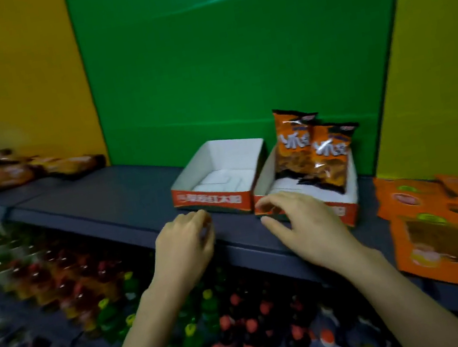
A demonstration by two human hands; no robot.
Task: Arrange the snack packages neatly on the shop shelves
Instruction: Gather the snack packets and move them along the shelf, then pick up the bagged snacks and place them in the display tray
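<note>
Both hands hover empty over the near lip of a dark shelf (122, 197). The left hand (185, 247) is loosely curled, fingers drawn in but closed on nothing; the right hand (305, 221) is spread, its fingertips (263, 205) at the front wall of the right tray (346, 211), though actual contact cannot be made out.

That tray holds two orange snack bags (315, 152) standing upright at its far end, one overlapping the other, with white floor bare in front of them. Touching it on the left sits an empty tray (211, 203) of the same red-fronted card.

More stock waits well apart on the same shelf: flat orange pouches (442, 222) fanned out loose at the right, and a blurred heap of brownish packets (21, 171) at the far left. Bottles (238, 308) fill the level below.

The step in hand appears to be squaring the right tray, or reaching for more bags, with most of the filling not yet done. The next move likely calls for fetching loose packets and standing them upright in rows, without toppling the two already placed.
</note>
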